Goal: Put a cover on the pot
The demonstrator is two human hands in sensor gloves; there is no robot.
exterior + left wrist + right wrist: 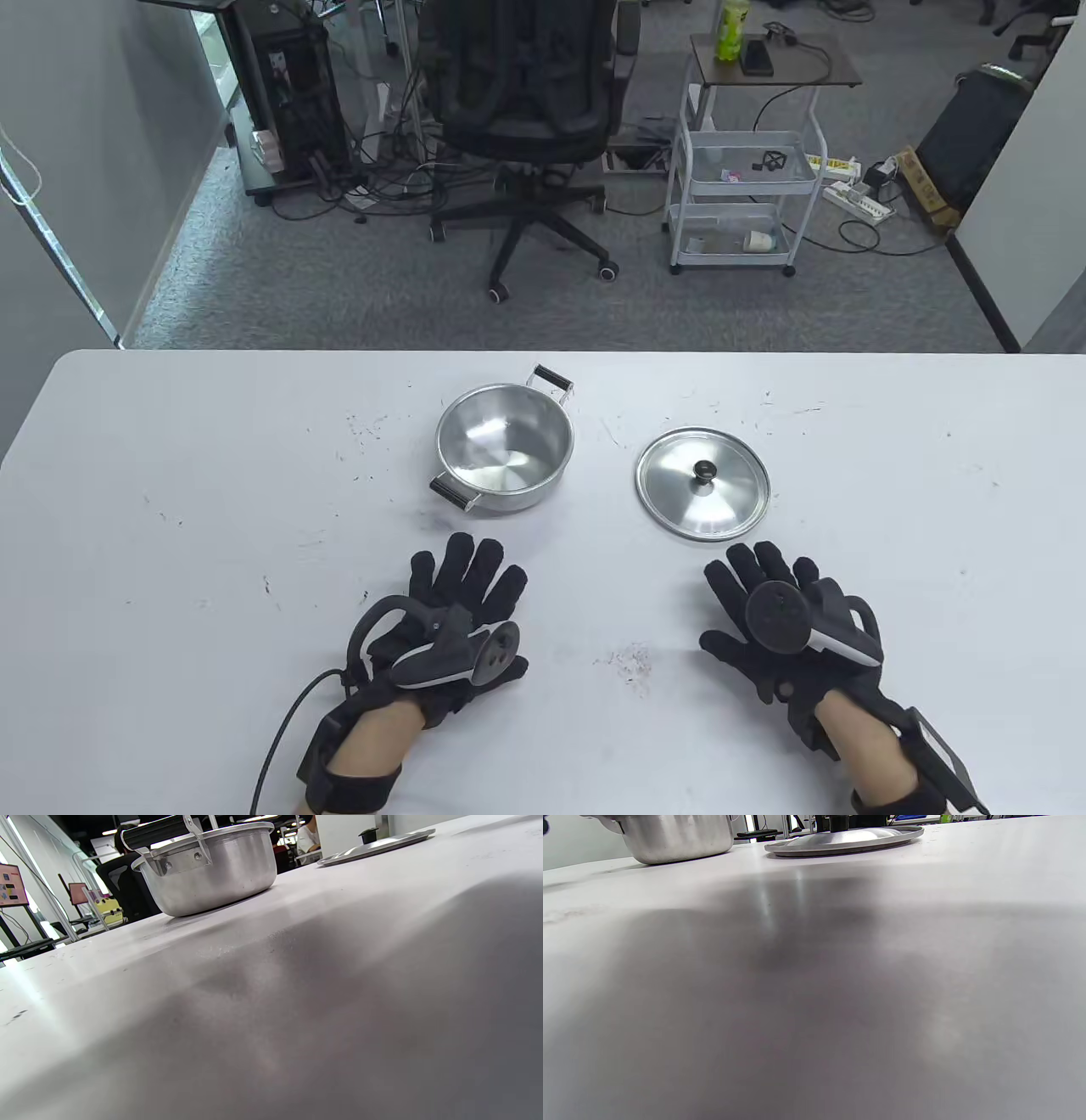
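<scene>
An open steel pot (502, 450) with two black handles stands on the white table (170, 509), uncovered and empty. Its steel lid (702, 483) with a black knob lies flat on the table to the pot's right, apart from it. My left hand (462, 590) rests flat on the table just in front of the pot, fingers spread, holding nothing. My right hand (764, 586) rests flat in front of the lid, holding nothing. The pot (208, 866) and lid (377, 844) show in the left wrist view. The right wrist view shows the lid (844, 840) and the pot (674, 836). No fingers show in either wrist view.
The table's far edge lies behind the pot. Beyond it on the floor stand an office chair (526, 110) and a white trolley (738, 170). A black cable (280, 747) runs from my left wrist toward the table's near edge.
</scene>
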